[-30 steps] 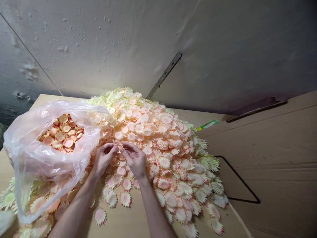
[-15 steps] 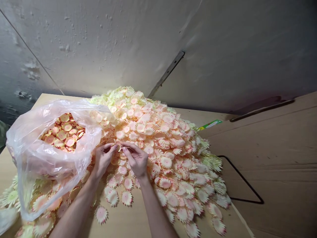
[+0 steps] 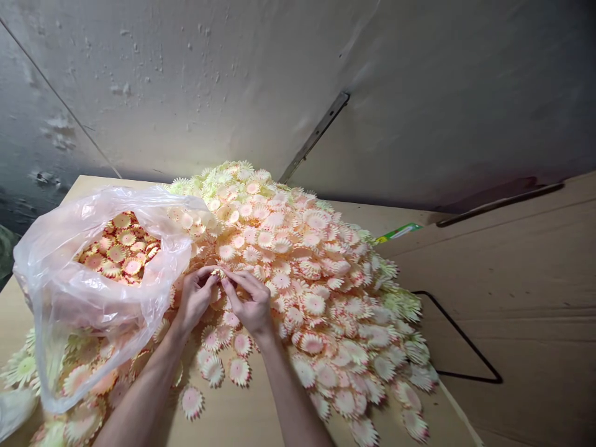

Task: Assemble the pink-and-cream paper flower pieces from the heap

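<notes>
My left hand pinches a small pale yellow flower piece between thumb and fingers, just right of the plastic bag. My right hand closes its fingertips on the same piece from the right. Both hands hover over the near left side of a large heap of pink and cream paper-like flowers. Left of them stands an open translucent plastic bag, and inside it lie several smaller flower pieces with red edges.
Loose flowers lie on the wooden table near my forearms. A grey wall rises behind. At the right are brown cardboard, a bent black rod and a green strip.
My right hand has moved slightly left, closer to my left hand. The small flower piece now shows more plainly between the fingertips.
</notes>
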Motion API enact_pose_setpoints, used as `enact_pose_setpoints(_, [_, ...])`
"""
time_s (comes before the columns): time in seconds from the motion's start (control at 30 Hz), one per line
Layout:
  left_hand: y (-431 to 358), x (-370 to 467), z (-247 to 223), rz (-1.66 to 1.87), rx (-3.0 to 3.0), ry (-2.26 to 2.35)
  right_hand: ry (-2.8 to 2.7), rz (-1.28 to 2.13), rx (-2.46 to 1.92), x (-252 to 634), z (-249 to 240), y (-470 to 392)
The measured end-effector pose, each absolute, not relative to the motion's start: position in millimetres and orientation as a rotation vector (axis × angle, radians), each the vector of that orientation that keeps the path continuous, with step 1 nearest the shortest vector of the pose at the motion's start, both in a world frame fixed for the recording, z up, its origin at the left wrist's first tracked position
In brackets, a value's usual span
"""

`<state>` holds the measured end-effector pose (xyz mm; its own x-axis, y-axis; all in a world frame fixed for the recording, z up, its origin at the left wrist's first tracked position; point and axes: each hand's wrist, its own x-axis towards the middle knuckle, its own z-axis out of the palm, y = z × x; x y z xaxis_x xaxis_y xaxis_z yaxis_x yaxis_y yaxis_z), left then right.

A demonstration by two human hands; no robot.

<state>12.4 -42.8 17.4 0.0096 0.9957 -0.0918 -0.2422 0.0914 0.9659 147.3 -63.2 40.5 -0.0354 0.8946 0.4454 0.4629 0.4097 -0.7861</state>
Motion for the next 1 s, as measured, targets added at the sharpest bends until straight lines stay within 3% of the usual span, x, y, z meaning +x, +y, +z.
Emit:
enact_pose_setpoints(0.6, [-45.7, 13.6, 24.4, 1.228, 0.652, 0.894, -1.730, 0.287, -1.217, 149.0, 33.1, -61.5])
enact_pose_setpoints(1.0, [-44.8, 13.0, 29.4, 1.170, 0.509, 0.783, -1.588, 0.353, -1.175, 150.5, 35.5, -59.4])
